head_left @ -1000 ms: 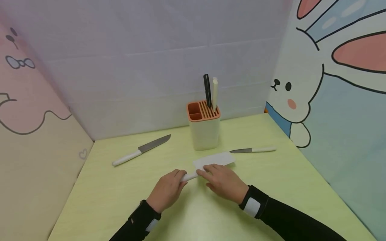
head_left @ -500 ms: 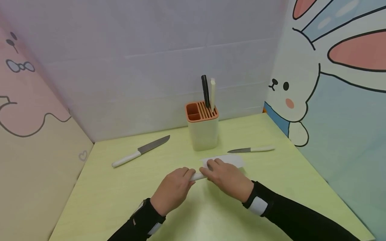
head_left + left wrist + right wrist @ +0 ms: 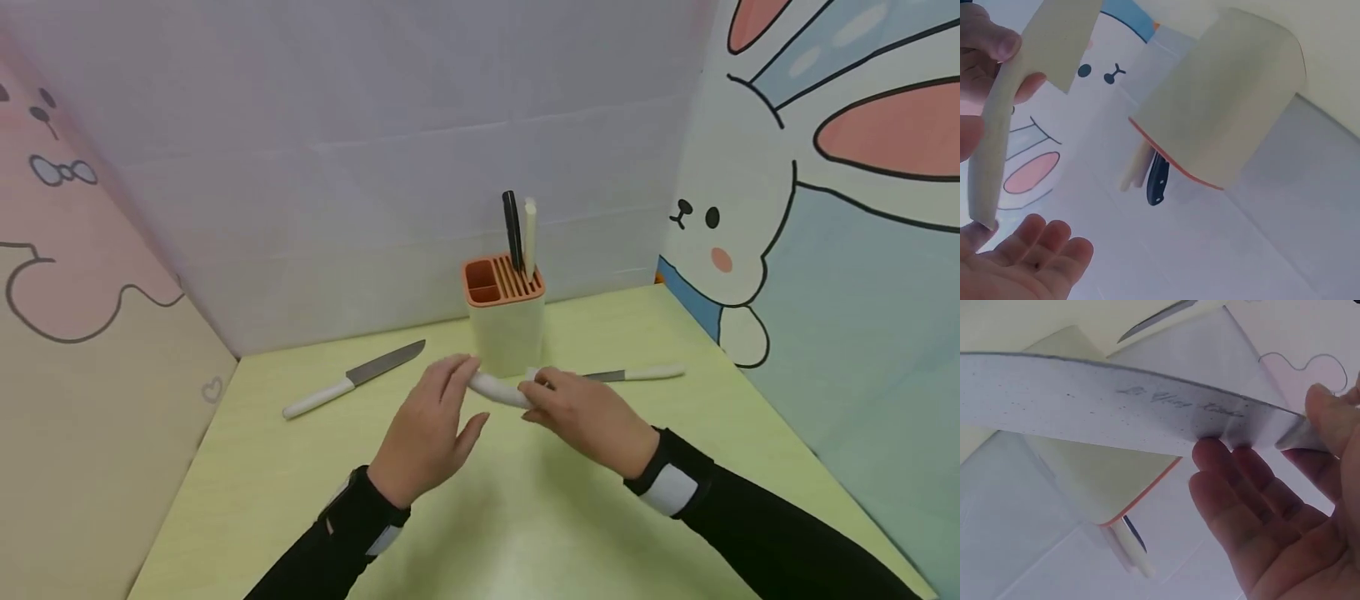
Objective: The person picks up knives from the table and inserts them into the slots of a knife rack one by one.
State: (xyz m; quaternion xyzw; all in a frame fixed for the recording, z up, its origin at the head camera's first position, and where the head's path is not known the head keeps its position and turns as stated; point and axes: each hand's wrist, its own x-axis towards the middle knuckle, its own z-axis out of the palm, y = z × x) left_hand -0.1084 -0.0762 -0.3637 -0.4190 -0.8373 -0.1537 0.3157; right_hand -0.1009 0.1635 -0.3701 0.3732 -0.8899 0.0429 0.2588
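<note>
A kitchen knife with a white handle (image 3: 498,391) is raised off the table between the two hands. My right hand (image 3: 588,419) holds it where handle and blade meet, fingertips against the flat of the broad blade (image 3: 1085,403). In the head view that hand hides most of the blade. My left hand (image 3: 423,433) has its fingers extended, with fingertips right at the butt of the handle and the thumb spread apart. Behind the hands stands a white knife block (image 3: 506,337) with an orange slotted top, holding a black-handled knife (image 3: 512,229) and a white-handled one (image 3: 530,233).
A knife with a white handle (image 3: 318,398) lies on the table at left. A smaller knife (image 3: 652,372) lies right of the block, its tip hidden by the right hand. Printed cloth walls (image 3: 375,208) enclose the yellow-green table (image 3: 300,500) at the back and sides.
The knife has risen from the tabletop, and its handle end has turned up toward the block. My left hand has loosened from the handle and spread its fingers; my right hand now holds the knife.
</note>
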